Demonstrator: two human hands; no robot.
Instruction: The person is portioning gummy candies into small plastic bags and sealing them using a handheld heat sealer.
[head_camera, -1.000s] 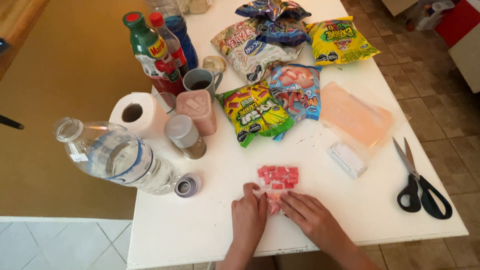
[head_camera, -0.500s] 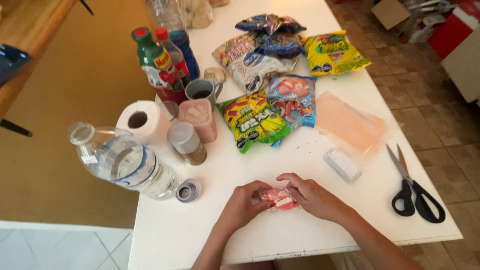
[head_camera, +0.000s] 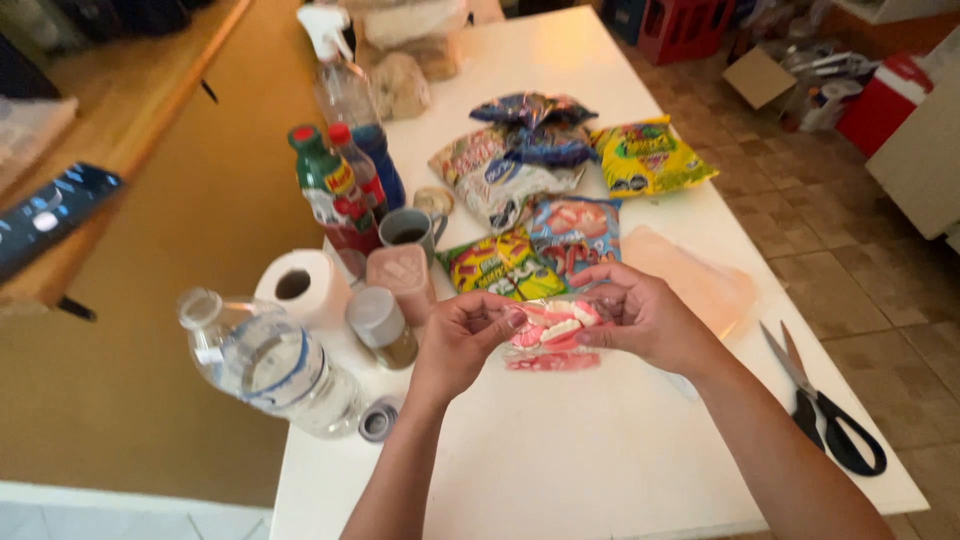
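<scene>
Both hands are raised above the white surface with a small clear bag of pink and white candies between them. The left hand has its grip pinched on the bag's left edge, and the right hand grasps the right edge. Nearby on the surface — a big water bottle, black scissors, bright snack bags
</scene>
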